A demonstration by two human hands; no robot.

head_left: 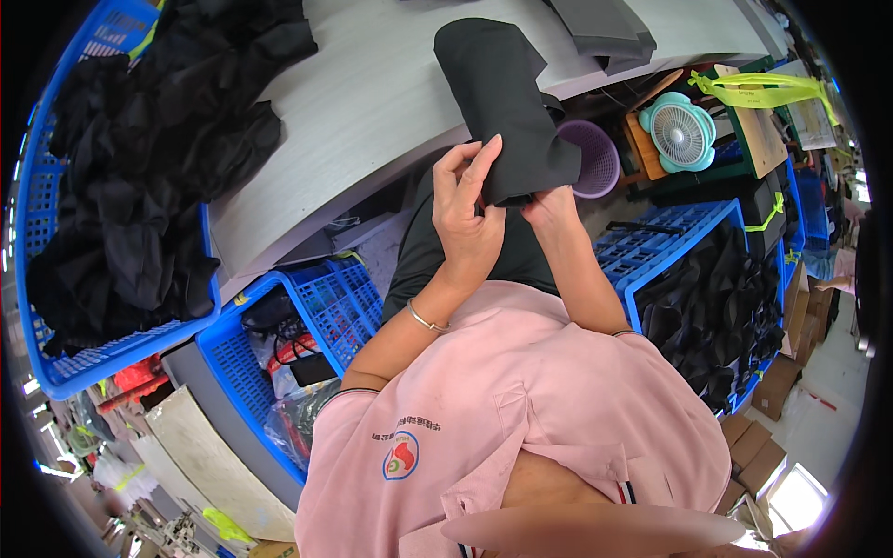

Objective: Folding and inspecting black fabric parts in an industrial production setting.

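A folded piece of black fabric is held up in front of me, its far end over the pale table's edge. My left hand is closed on its near left edge, with the thumb and fingers pinching the cloth. At the near right corner, my right hand grips the same piece from below, and its fingertips are partly hidden under the fabric. The cloth looks doubled over, with a loose flap on its right side.
The pale table curves across the front. Black cloth pieces heap in a blue basket at left; another blue basket with black pieces stands at right. A purple bin and a turquoise fan are beyond my right hand.
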